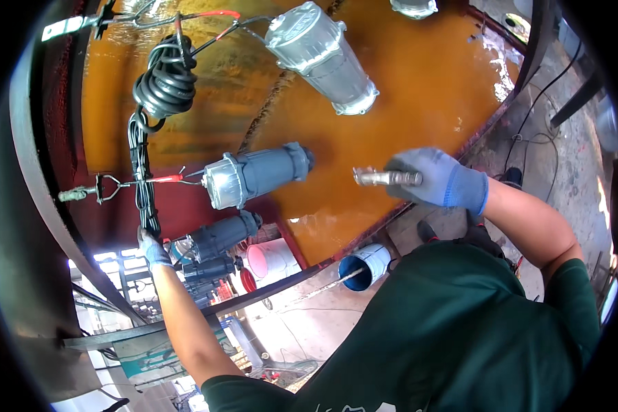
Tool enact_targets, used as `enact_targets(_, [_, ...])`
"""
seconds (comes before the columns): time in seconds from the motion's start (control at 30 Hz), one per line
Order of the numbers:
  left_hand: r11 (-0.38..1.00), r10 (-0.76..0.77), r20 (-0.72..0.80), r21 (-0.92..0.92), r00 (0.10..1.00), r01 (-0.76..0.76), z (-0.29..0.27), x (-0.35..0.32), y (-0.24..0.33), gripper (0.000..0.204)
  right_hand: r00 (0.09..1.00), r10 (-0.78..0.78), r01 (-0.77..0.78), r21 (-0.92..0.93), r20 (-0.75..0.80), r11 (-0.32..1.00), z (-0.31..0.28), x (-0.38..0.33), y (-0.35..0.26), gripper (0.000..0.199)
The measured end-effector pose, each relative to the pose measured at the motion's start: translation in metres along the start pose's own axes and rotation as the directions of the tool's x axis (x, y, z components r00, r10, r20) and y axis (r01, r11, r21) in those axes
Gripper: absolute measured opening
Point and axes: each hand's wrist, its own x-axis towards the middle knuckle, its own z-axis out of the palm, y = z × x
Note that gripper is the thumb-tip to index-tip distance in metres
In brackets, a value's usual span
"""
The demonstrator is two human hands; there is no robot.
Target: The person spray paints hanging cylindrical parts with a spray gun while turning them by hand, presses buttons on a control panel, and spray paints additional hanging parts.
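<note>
My left hand (152,248), in a grey-blue glove, closes around the lower end of a dark cable bundle (143,185) that hangs by a row of motor-like cylinders. My right hand (432,178), also gloved, is shut on a short shiny metal tool (384,177) whose kind I cannot make out. Between my hands hangs a grey cylinder with a silver end (254,173), tied by wire and a red sleeve to a hook (103,188). Above it is a larger silver cylinder (323,58). Near my left hand is another dark grey cylinder (223,235).
A coil of thick black cable (166,77) hangs at the upper left. Behind lies a broad orange-brown surface (391,89) with a dark red rim (309,271). A blue bucket (364,268) with a stick and a pink-white bucket (271,261) stand below. Loose cables (546,137) cross the floor at right.
</note>
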Motion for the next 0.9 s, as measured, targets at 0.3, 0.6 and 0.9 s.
enact_targets(0.3, [0.969, 0.241, -0.068, -0.049, 0.968, -0.244, -0.026, 0.047, -0.035, 0.051, 0.925, -0.222, 0.155, 0.229, 0.308, 0.961, -0.013, 0.022, -0.048, 0.027])
enact_targets(0.6, [0.95, 0.12, 0.108, -0.301, 0.987, -0.082, -0.019, -0.032, 0.004, 0.079, 0.955, -0.17, 0.107, 0.254, 0.242, 0.961, -0.017, 0.026, -0.056, 0.026])
enact_targets(0.9, [0.854, 0.435, 0.086, -0.355, 0.896, -0.38, 0.006, -0.177, -0.005, 0.023, 0.99, 0.055, 0.015, 0.493, -0.127, 0.87, -0.016, 0.04, -0.048, 0.024])
